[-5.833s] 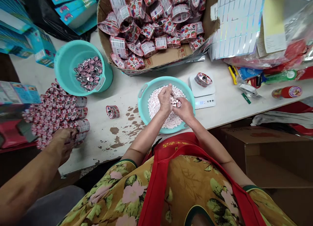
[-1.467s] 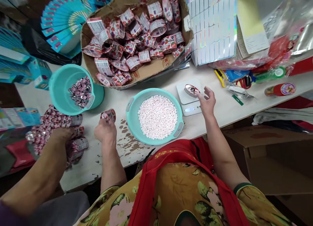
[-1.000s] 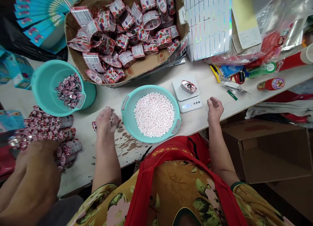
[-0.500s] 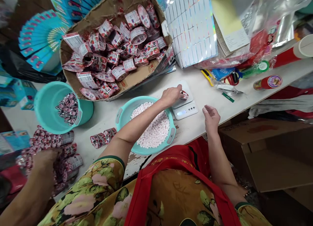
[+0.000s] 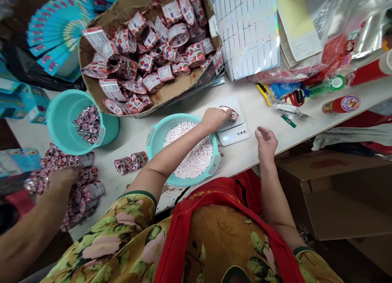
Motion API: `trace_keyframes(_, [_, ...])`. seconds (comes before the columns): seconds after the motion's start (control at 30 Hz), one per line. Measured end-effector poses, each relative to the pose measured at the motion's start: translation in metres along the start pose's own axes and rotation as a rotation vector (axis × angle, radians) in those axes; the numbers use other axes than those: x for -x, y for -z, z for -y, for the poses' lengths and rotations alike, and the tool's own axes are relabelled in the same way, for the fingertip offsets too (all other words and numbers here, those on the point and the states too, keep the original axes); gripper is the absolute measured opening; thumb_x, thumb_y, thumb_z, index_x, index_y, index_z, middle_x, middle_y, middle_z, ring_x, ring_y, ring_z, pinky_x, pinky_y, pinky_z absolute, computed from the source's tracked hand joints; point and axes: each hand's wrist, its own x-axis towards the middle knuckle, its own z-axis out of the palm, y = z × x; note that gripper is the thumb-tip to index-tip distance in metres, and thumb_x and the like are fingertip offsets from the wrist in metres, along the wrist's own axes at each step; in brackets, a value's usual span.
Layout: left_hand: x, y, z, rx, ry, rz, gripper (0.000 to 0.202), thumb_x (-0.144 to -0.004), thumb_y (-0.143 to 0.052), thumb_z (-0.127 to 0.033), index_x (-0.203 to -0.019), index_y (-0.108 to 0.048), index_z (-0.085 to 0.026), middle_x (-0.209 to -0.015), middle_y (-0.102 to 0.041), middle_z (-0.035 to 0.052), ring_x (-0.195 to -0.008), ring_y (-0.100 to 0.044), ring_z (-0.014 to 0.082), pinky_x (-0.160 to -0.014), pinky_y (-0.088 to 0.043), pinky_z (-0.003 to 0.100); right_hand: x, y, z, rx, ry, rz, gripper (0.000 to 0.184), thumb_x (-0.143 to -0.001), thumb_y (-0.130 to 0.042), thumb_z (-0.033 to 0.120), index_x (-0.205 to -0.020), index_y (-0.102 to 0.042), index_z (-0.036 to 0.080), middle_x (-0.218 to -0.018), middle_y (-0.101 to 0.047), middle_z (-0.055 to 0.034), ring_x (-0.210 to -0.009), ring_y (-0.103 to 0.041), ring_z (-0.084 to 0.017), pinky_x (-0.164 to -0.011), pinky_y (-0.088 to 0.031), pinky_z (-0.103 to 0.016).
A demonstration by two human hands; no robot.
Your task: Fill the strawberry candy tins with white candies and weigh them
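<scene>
My left hand [image 5: 217, 119] reaches across a turquoise basin [image 5: 150, 141] of small pale pink candies [image 5: 192, 162]. Its fingers are closed together at the mouth of a small red-and-white printed cup [image 5: 234, 116] on a white digital scale [image 5: 234, 135]. The fingertips partly cover the cup, and whatever they pinch is hidden. The scale's display glows. To the right of the scale, my right hand [image 5: 266, 143] hovers near the table edge with loosely curled fingers, apparently holding nothing. Two similar printed cups [image 5: 131, 163] lie left of the basin.
A cardboard box [image 5: 165, 96] of printed cups stands at the back. On the left are a turquoise bucket [image 5: 61, 125] of small spoons and a co-worker's hand [image 5: 63, 179] on piled cups. Label sheets [image 5: 248, 38], a yellow cutter [image 5: 265, 94] and a red canister [image 5: 341, 105] lie rightward.
My left hand has shifted slightly at the cup, and more of the cup's rim and pale inside shows. My right hand stays nearly still. The whole view has shifted a little.
</scene>
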Motion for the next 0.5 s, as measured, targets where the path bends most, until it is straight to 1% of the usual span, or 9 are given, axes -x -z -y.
trace_keyframes(0.07, [0.006,0.002,-0.008,-0.103,0.007,-0.004,0.024,-0.099,-0.048,-0.02,-0.112,-0.067,-0.014,-0.098,-0.073,0.0162,-0.095,-0.068,0.0273,-0.08,-0.042,0.033,-0.001,-0.003,0.004,0.0,0.006,0.018,0.043,-0.074,-0.076,0.049,-0.105,-0.07,0.019,-0.111,-0.074,-0.0098,-0.104,-0.069,-0.023,-0.101,-0.054,-0.046])
trace_keyframes(0.13, [0.027,0.016,-0.006,-0.13,0.093,-0.117,0.029,-0.103,-0.043,-0.028,-0.115,-0.065,-0.014,-0.102,-0.073,0.0179,-0.094,-0.069,0.0273,-0.077,-0.042,0.031,-0.004,-0.006,0.012,0.009,0.032,0.03,0.043,-0.074,-0.076,0.048,-0.104,-0.07,0.018,-0.109,-0.074,-0.0096,-0.102,-0.069,-0.023,-0.101,-0.054,-0.048])
trace_keyframes(0.2, [0.069,0.037,0.008,-0.158,0.294,-0.283,0.037,-0.105,-0.037,-0.039,-0.117,-0.063,-0.015,-0.099,-0.073,0.0171,-0.09,-0.069,0.0268,-0.073,-0.042,0.03,-0.007,-0.014,0.023,0.028,0.084,0.035,0.043,-0.074,-0.077,0.048,-0.104,-0.071,0.018,-0.106,-0.074,-0.0093,-0.101,-0.07,-0.024,-0.102,-0.053,-0.049])
trace_keyframes(0.27, [0.128,0.056,0.03,-0.194,0.593,-0.413,0.045,-0.106,-0.031,-0.045,-0.117,-0.063,-0.016,-0.091,-0.072,0.016,-0.084,-0.069,0.0265,-0.069,-0.042,0.029,-0.013,-0.029,0.04,0.048,0.16,0.039,0.041,-0.074,-0.077,0.048,-0.102,-0.071,0.018,-0.102,-0.074,-0.009,-0.099,-0.071,-0.024,-0.101,-0.054,-0.051])
trace_keyframes(0.3, [0.159,0.06,0.043,-0.206,0.753,-0.443,0.046,-0.106,-0.03,-0.046,-0.117,-0.063,-0.016,-0.088,-0.072,0.0158,-0.082,-0.069,0.027,-0.069,-0.042,0.029,-0.017,-0.04,0.051,0.057,0.211,0.054,0.04,-0.075,-0.076,0.048,-0.102,-0.071,0.018,-0.101,-0.074,-0.0087,-0.097,-0.071,-0.024,-0.1,-0.054,-0.051])
trace_keyframes(0.33, [0.188,0.061,0.057,-0.212,0.911,-0.452,0.047,-0.105,-0.031,-0.047,-0.118,-0.064,-0.016,-0.086,-0.072,0.0162,-0.081,-0.069,0.0283,-0.069,-0.043,0.031,-0.02,-0.053,0.063,0.065,0.277,0.077,0.039,-0.076,-0.076,0.048,-0.102,-0.072,0.019,-0.1,-0.073,-0.0085,-0.096,-0.071,-0.025,-0.099,-0.055,-0.052])
trace_keyframes(0.4, [0.235,0.05,0.083,-0.182,1.17,-0.422,0.044,-0.103,-0.037,-0.045,-0.119,-0.064,-0.015,-0.089,-0.073,0.0185,-0.085,-0.071,0.0316,-0.073,-0.046,0.034,-0.029,-0.086,0.092,0.087,0.446,0.138,0.036,-0.079,-0.073,0.048,-0.104,-0.073,0.023,-0.102,-0.072,-0.0078,-0.096,-0.071,-0.025,-0.097,-0.056,-0.051])
trace_keyframes(0.43, [0.251,0.04,0.096,-0.145,1.261,-0.394,0.042,-0.103,-0.039,-0.043,-0.12,-0.064,-0.014,-0.092,-0.073,0.0201,-0.088,-0.071,0.0333,-0.075,-0.047,0.036,-0.033,-0.106,0.107,0.102,0.541,0.182,0.034,-0.081,-0.072,0.047,-0.106,-0.073,0.024,-0.104,-0.072,-0.0077,-0.097,-0.071,-0.025,-0.096,-0.057,-0.049])
trace_keyframes(0.5, [0.269,0.015,0.122,-0.029,1.359,-0.336,0.041,-0.101,-0.041,-0.038,-0.124,-0.064,-0.013,-0.101,-0.074,0.0232,-0.096,-0.071,0.0354,-0.079,-0.049,0.039,-0.042,-0.154,0.137,0.124,0.72,0.287,0.032,-0.084,-0.071,0.044,-0.11,-0.073,0.026,-0.108,-0.071,-0.0085,-0.099,-0.07,-0.024,-0.094,-0.058,-0.045])
